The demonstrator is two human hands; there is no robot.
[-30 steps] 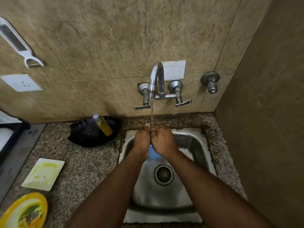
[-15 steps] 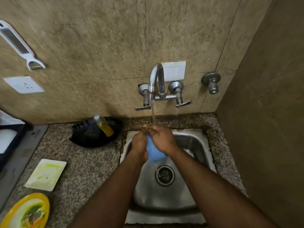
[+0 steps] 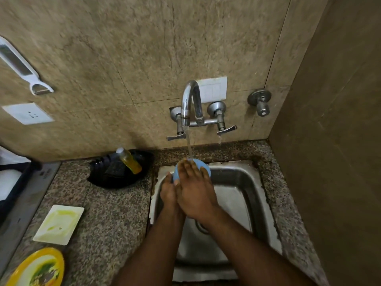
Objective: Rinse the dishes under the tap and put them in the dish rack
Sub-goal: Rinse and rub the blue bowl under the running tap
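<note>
A small light-blue bowl (image 3: 204,168) is under the running tap (image 3: 190,100), above the back of the steel sink (image 3: 243,188). My left hand (image 3: 168,191) holds the bowl from the lower left. My right hand (image 3: 194,189) lies over the bowl with its fingers stretched flat across it, hiding most of it. The water stream hits the bowl's top edge at my fingertips. On the counter to the left lie a dirty white square plate (image 3: 58,223) and a dirty yellow round plate (image 3: 37,269). A dark rack (image 3: 24,172) holding something white shows at the left edge.
A yellow bottle (image 3: 131,162) lies in a black tray (image 3: 115,178) left of the sink's back corner. A brown wall (image 3: 329,162) closes the right side. A white peeler (image 3: 22,69) hangs on the back wall above a socket (image 3: 27,113).
The bowl has been raised and turned toward the stream. My right hand went from gripping it to lying flat over it, and my left hand slid lower.
</note>
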